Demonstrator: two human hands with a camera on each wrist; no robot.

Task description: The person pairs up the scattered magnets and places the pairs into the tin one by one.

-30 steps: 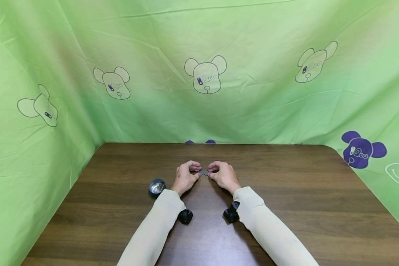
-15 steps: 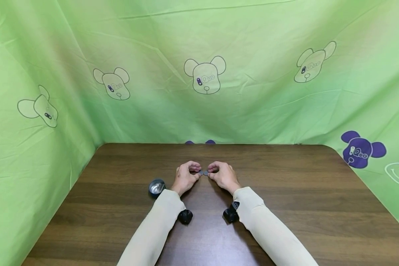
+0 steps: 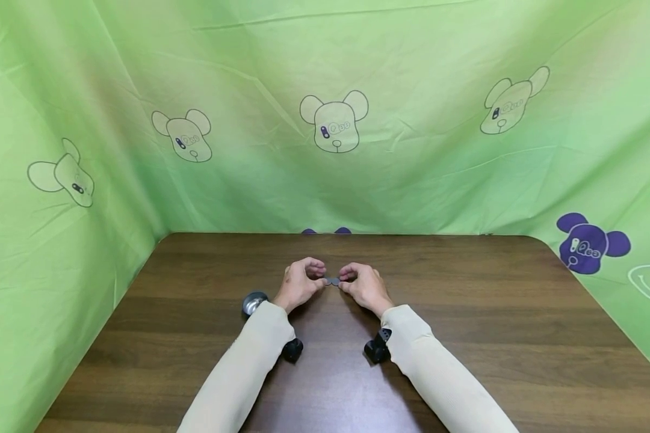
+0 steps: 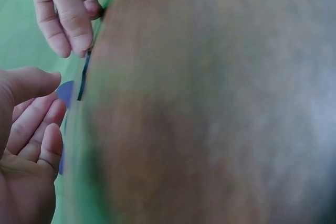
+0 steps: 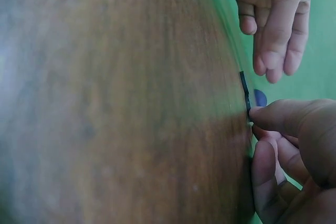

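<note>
Held from one side

The right hand (image 3: 364, 285) pinches the nearer end of small dark discs (image 3: 334, 281), set edge to edge between the hands, presumably to steady them; the left hand (image 3: 299, 285), loosely parted, holds nothing.

The left sleeve (image 3: 230, 374) and right sleeve (image 3: 444, 374) are long, plain and cream (off-white, if you like), looser toward the wrists. On the inner side of each sits something small and black: the left camera (image 3: 293, 350) rounded, the right camera (image 3: 377, 350) lumpier, with a blocky top piece.
</note>
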